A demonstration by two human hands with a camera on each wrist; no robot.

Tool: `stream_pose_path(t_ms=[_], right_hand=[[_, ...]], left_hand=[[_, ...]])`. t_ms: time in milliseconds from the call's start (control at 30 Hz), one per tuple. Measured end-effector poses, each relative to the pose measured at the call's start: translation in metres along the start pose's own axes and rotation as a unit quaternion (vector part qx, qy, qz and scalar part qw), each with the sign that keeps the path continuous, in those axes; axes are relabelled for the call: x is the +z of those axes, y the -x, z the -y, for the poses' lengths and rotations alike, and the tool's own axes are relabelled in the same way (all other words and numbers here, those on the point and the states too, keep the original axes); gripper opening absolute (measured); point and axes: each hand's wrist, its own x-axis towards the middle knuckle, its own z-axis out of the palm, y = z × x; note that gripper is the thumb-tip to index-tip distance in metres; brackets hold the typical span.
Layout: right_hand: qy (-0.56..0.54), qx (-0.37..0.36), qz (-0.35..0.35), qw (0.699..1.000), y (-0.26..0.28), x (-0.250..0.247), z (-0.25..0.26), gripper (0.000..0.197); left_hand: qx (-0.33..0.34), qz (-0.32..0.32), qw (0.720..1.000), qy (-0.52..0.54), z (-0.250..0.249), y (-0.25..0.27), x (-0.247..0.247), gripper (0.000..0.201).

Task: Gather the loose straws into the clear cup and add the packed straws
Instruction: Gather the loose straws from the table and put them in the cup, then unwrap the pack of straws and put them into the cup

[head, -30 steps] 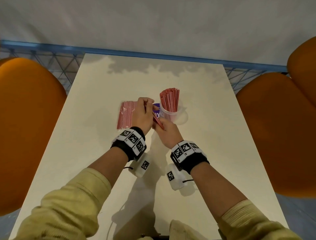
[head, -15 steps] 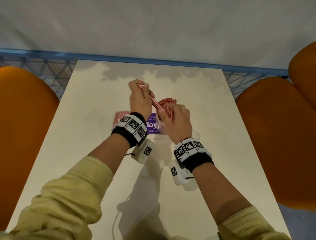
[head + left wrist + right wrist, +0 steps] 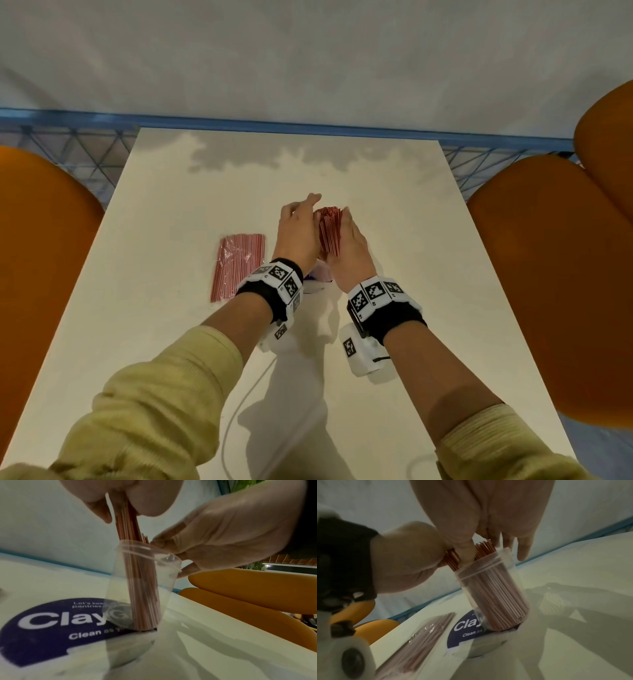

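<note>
A bundle of red loose straws [image 3: 329, 233] stands upright in the clear cup [image 3: 142, 582], which sits on a purple round sticker [image 3: 42, 626]. My left hand [image 3: 296, 236] holds the bundle from the left, thumb and fingers on either side of the straws [image 3: 126, 524]. From the right, my right hand [image 3: 352, 246] grips the same bundle; its thumb [image 3: 465, 550] lies across the straw tops just above the cup [image 3: 493, 595] rim. The packed straws [image 3: 239, 267] lie flat in their clear wrapper left of my left hand, also seen in the right wrist view [image 3: 423, 635]. In the head view the hands hide the cup.
The white table [image 3: 394, 222] is flanked by orange chairs, one on the left [image 3: 37, 240] and one on the right [image 3: 548, 274]. A blue rail [image 3: 308, 128] and a white wall lie beyond its far edge. A white cable [image 3: 239, 404] trails near my left forearm.
The left hand carried a few loose straws up from beside the pack and over to the cup. Both hands now close on the bundle standing in the cup.
</note>
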Motion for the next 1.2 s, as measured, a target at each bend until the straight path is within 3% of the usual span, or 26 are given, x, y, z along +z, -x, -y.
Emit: stream_pose_path(t_ms=[133, 300, 400, 500, 600, 667, 733, 800, 867, 1000, 1100, 1200], right_hand=[[0.013, -0.009, 0.016, 1.0, -0.001, 0.002, -0.001, 0.074], [0.007, -0.001, 0.029, 1.0, -0.002, -0.001, 0.0, 0.069], [-0.014, 0.008, 0.01, 1.0, 0.0, 0.0, 0.002, 0.07], [-0.012, -0.039, -0.085, 0.996, 0.011, -0.002, 0.013, 0.06], [-0.056, -0.147, -0.163, 0.974, 0.027, 0.004, 0.04, 0.041], [-0.073, -0.205, -0.126, 0.968, 0.034, 0.016, 0.059, 0.033], [-0.08, -0.219, -0.039, 0.972, 0.039, 0.031, 0.073, 0.03], [-0.07, -0.171, 0.057, 0.981, 0.039, 0.049, 0.077, 0.034], [-0.045, -0.091, 0.109, 0.989, 0.037, 0.067, 0.073, 0.041], [-0.029, 0.028, 0.141, 0.989, 0.035, 0.094, 0.061, 0.036], [-0.034, 0.072, 0.158, 0.984, 0.033, 0.104, 0.059, 0.04], [-0.066, 0.1, 0.186, 0.975, 0.034, 0.109, 0.06, 0.034]], left_hand=[[0.083, 0.056, 0.971, -0.217, 0.008, 0.007, 0.002, 0.047], [0.078, 0.108, 0.953, -0.273, 0.006, 0.008, -0.004, 0.05], [0.037, 0.113, 0.976, -0.181, 0.002, 0.008, -0.014, 0.048], [-0.055, 0.008, 0.998, 0.01, 0.008, 0.009, -0.03, 0.045], [-0.151, -0.095, 0.976, 0.122, 0.031, 0.013, -0.047, 0.046], [-0.199, -0.119, 0.965, 0.12, 0.052, 0.02, -0.055, 0.048], [-0.23, -0.124, 0.962, 0.078, 0.074, 0.028, -0.061, 0.05], [-0.273, -0.099, 0.956, 0.034, 0.097, 0.037, -0.065, 0.053], [-0.307, -0.063, 0.95, 0.002, 0.115, 0.045, -0.066, 0.055], [-0.295, -0.015, 0.955, 0.0, 0.129, 0.057, -0.064, 0.057], [-0.296, -0.015, 0.955, -0.009, 0.124, 0.064, -0.064, 0.057], [-0.318, 0.03, 0.948, -0.005, 0.115, 0.069, -0.061, 0.049]])
